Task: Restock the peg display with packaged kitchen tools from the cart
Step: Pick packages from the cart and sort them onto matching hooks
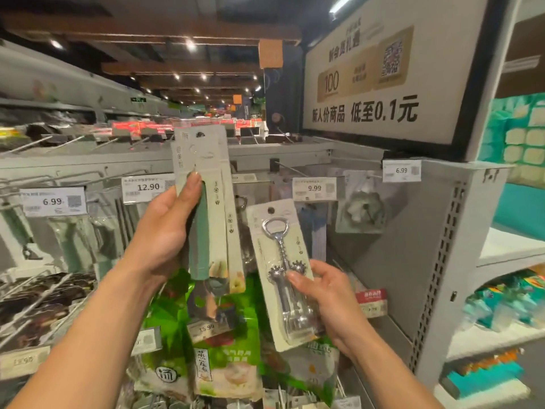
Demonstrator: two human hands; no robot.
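Green-handled tool pack (203, 231) partly behind left hand (163, 234)

This is a supermarket aisle. Behind the left hand (165, 231) and right hand (324, 293) stands a grey peg display (383, 261). Its wire hooks (290, 169) carry printed price tags: a 12.90 tag (147, 187) just above the left hand, a 9.99 tag (314, 188) above the right hand. Each hand holds carded retail ware with a hang hole: a green-handled tool (198, 231) and a corkscrew (280, 261). Green food bags (224, 358) hang below the hands. Above the right hand a promotional sign (380, 113) shows a QR code and "0.1元". Further right, shelves (501, 255) hold teal packs. Beyond the left hand, long shelving (73, 113) runs under ceiling spotlights (190, 45).
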